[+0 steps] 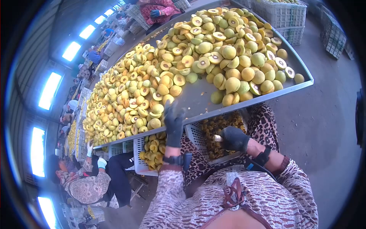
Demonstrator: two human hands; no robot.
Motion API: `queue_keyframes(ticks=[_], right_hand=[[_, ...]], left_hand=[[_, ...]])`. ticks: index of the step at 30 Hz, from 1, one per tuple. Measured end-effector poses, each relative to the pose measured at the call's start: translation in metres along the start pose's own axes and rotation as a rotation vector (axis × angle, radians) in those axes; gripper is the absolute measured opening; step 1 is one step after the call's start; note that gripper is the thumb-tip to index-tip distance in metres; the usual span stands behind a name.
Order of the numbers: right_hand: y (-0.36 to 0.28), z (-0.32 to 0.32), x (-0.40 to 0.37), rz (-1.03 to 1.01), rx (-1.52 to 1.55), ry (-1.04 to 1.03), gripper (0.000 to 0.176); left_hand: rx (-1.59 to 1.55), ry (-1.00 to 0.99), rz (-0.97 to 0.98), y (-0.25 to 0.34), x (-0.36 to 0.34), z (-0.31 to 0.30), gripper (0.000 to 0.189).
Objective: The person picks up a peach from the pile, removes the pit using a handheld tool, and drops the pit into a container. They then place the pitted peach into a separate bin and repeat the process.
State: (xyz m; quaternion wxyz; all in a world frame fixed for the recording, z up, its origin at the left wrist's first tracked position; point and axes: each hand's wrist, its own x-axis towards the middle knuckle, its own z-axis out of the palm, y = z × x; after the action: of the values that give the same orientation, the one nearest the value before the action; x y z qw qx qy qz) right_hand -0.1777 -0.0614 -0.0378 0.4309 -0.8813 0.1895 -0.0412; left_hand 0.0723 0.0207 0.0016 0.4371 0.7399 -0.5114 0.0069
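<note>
Many yellow-green fruits, whole and halved, lie heaped on a metal-edged table [198,100]. My left hand [174,124], in a dark glove, is over the table's near edge with its fingers apart and blurred; nothing shows in it. My right hand [233,139], also gloved, is closed around a tool with a pale end [218,138], above a crate [196,134] of small brownish pieces. Below my left wrist, a white basket [140,156] holds yellow fruit halves [153,149].
A co-worker [85,179] in white gloves sits at the left by the same table. Another person [158,12] is at the far side. Stacked crates [284,17] stand at the back right, with a further crate [333,36] on the floor.
</note>
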Motion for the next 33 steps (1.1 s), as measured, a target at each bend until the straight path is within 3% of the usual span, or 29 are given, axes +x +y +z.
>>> queue_keyframes(ticks=[4,5,6,9,10,11,13,15,17,19,21,22,29,33], right_hand=[[0.019,0.002,-0.032,-0.064,0.014,0.140,0.011],[0.021,0.000,-0.040,-0.044,0.002,0.154,0.011],[0.023,-0.001,-0.048,-0.043,0.042,0.149,0.012],[0.023,-0.006,-0.055,-0.046,0.141,0.178,0.015],[0.017,-0.010,-0.051,-0.017,0.289,0.256,0.018],[0.014,-0.013,-0.044,0.009,0.435,0.327,0.021],[0.012,-0.014,-0.026,-0.086,0.556,0.352,0.023],[-0.006,-0.024,-0.010,0.054,0.639,0.331,0.015],[-0.023,-0.024,0.007,-0.005,0.713,0.316,0.015],[-0.034,-0.020,0.020,-0.053,0.769,0.325,0.016],[-0.036,-0.009,0.032,-0.042,0.609,0.313,0.019],[-0.036,-0.003,0.039,-0.122,0.501,0.431,0.021],[-0.034,0.000,0.033,0.046,0.467,0.356,0.024],[-0.027,0.015,0.031,-0.198,0.303,0.545,0.018]], left_hand=[[-0.248,-0.188,0.222,0.019,0.089,0.125,0.054],[-0.070,-0.309,0.315,0.010,0.102,0.148,0.056],[0.114,-0.425,0.403,0.016,0.107,0.158,0.058],[-0.005,-0.563,0.259,0.010,0.092,0.141,0.060],[-0.058,-0.568,0.305,0.007,0.084,0.125,0.059],[-0.032,-0.563,0.287,0.006,0.077,0.111,0.059],[-0.849,-0.483,-0.480,0.008,0.058,0.077,0.056],[-0.983,-0.402,-0.429,0.025,0.035,0.037,0.053],[-1.189,-0.433,-0.462,0.045,0.011,0.010,0.056],[-1.097,-0.392,-0.401,0.056,-0.009,0.002,0.055],[-1.001,-0.333,-0.246,0.065,-0.023,0.004,0.054],[-1.104,-0.288,-0.303,0.075,-0.030,0.010,0.054],[-1.229,-0.041,-0.262,0.091,-0.038,0.038,0.049],[-1.258,0.015,-0.325,0.086,-0.041,0.050,0.045]])
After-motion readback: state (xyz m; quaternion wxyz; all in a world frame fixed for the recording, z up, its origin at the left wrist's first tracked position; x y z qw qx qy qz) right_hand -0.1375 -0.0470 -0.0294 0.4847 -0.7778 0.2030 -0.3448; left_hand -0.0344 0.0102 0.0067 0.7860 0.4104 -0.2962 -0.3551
